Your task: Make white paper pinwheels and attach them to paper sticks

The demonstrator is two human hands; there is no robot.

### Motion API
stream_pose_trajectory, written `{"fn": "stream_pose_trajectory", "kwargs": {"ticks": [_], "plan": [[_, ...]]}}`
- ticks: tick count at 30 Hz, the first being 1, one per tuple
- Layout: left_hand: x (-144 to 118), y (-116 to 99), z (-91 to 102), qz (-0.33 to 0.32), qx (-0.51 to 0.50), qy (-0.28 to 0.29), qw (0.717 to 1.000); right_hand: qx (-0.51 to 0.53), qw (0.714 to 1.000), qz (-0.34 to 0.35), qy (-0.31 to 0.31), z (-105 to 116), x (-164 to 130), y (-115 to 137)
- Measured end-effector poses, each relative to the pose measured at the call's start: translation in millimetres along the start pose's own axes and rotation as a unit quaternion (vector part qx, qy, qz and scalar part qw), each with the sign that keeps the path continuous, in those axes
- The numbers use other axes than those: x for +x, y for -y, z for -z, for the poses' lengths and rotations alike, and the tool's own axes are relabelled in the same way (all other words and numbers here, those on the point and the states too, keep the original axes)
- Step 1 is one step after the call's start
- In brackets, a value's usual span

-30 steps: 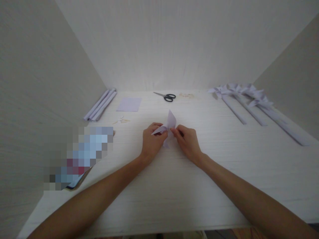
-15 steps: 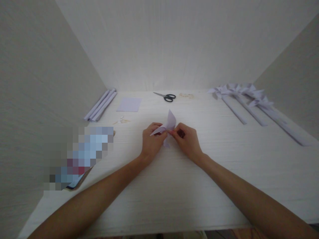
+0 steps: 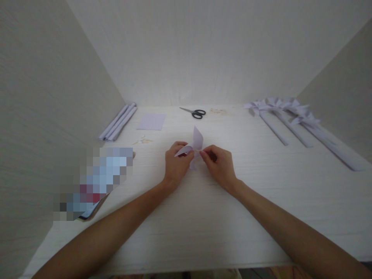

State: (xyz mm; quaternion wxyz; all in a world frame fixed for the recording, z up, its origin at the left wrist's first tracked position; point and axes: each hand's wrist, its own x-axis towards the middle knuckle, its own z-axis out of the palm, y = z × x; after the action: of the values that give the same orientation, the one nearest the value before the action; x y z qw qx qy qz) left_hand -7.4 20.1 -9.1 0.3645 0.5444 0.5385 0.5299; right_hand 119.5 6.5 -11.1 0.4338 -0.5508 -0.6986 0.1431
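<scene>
At twelve o'clock, the left hand [image 3: 177, 164] pinches the curled paper [image 3: 198, 138]; the right hand [image 3: 220, 166] tightly pinches a thin stick [image 3: 197, 150] at its folds, seemingly threading it; the next move wants steady, gentle guiding.

Folded piece [image 3: 198, 138] — smooth, matt paper; rolled tubes [image 3: 119, 123] likewise matt paper. Scissors [image 3: 193, 112]: metal blades [image 3: 185, 109], plastic-looking handles [image 3: 195, 112]. Tabletop [image 3: 186, 224] — wood-like streaks, low sheen.
</scene>
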Motion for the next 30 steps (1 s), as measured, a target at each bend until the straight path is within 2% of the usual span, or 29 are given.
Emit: {"fn": "stream_pose_trajectory", "kwargs": {"ticks": [11, 22, 30], "plan": [[0.2, 1.9, -0.3, -0.026, 0.004, 0.017, 1.000, -0.044, 0.998, 0.018, 0.028, 0.6, 0.7, 0.5], [0.7, 2.5, 0.8, -0.026, 0.002, 0.027, 0.999, -0.005, 0.998, 0.057, 0.009, -0.9, 0.5, -2.6], [0.3, 4.2, -0.1, -0.030, 0.008, 0.032, 0.999, -0.034, 0.999, 0.024, 0.026, -0.9, 0.9, -1.2]]}}
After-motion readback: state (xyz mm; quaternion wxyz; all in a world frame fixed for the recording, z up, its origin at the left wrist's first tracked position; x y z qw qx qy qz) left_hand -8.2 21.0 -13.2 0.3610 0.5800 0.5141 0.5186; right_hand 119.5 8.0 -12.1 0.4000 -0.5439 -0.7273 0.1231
